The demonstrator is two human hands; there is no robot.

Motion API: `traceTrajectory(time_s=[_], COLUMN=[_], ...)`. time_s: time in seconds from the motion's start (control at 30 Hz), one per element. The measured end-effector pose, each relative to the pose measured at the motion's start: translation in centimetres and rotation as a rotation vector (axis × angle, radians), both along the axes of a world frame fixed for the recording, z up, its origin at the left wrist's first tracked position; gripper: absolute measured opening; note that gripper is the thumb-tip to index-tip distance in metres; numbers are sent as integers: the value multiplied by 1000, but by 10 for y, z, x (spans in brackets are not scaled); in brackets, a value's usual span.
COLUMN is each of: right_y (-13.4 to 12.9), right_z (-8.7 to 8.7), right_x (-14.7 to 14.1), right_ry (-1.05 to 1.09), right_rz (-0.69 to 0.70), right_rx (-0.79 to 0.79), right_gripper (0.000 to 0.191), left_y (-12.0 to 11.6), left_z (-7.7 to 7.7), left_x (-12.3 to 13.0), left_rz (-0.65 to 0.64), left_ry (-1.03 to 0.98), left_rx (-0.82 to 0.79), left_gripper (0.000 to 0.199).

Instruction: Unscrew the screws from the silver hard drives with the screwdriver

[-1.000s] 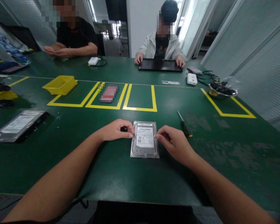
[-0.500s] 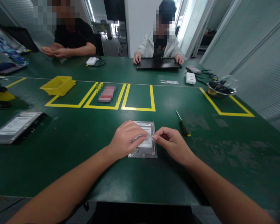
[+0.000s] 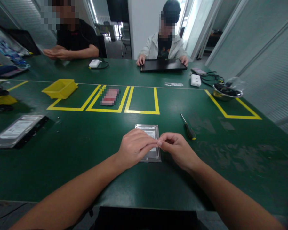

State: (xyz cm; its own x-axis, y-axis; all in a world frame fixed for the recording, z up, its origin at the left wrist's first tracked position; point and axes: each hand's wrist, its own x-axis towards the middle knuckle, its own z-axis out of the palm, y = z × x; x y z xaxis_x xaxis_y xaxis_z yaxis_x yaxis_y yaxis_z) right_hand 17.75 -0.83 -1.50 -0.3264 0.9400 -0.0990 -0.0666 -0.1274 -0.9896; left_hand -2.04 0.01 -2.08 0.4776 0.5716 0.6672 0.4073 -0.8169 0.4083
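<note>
A silver hard drive (image 3: 153, 156) with a white label lies flat on the green table (image 3: 124, 191), partly covered by my left hand (image 3: 135, 147). That hand has its thumb and fingers pinched together over the drive. My right hand (image 3: 177, 148) is at the drive's right edge, its thumb and index finger also pinched. Both sets of fingertips meet above the label. Anything between them is too small to make out. To the right of my right hand lies a screwdriver (image 3: 188, 129) with a black and yellow handle, its tip pointing away.
Another drive (image 3: 18, 129) lies at the left. Beyond are a yellow bin (image 3: 61, 89), a pink blurred item (image 3: 110, 96), tape outlines and a metal bowl (image 3: 227, 92). Across the table, one person holds a black panel (image 3: 163, 65); another rests their forearms there.
My left hand has moved right and slightly toward me, its fingers closing until they meet my right fingertips. My right hand has shifted only slightly.
</note>
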Motion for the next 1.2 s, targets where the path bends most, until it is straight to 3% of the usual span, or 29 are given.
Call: traceTrajectory(time_s=[0.47,0.63,0.83,0.93,1.1,1.2], right_y=[-3,-2,-6,-7,-4,-2], right_z=[-7,-3,4,4,4,4], right_x=[-4,-3,-4,0,14,19], right_ry=[149,135,222,18,-751,-944], right_rz=[-44,-43,10,35,42,153], right_rx=[-136,-122,-173,-7,440,464], right_gripper=[19,17,27,36,46,61], left_y=[5,8,9,9,12,12], left_z=[-6,-8,-4,-3,-3,-3], left_x=[4,2,-1,-1,0,0], left_rz=[-48,48,284,316,208,161], left_ry=[-84,32,198,206,94,34], left_rx=[104,200,359,215,-49,-128], left_gripper=[10,12,8,7,12,7])
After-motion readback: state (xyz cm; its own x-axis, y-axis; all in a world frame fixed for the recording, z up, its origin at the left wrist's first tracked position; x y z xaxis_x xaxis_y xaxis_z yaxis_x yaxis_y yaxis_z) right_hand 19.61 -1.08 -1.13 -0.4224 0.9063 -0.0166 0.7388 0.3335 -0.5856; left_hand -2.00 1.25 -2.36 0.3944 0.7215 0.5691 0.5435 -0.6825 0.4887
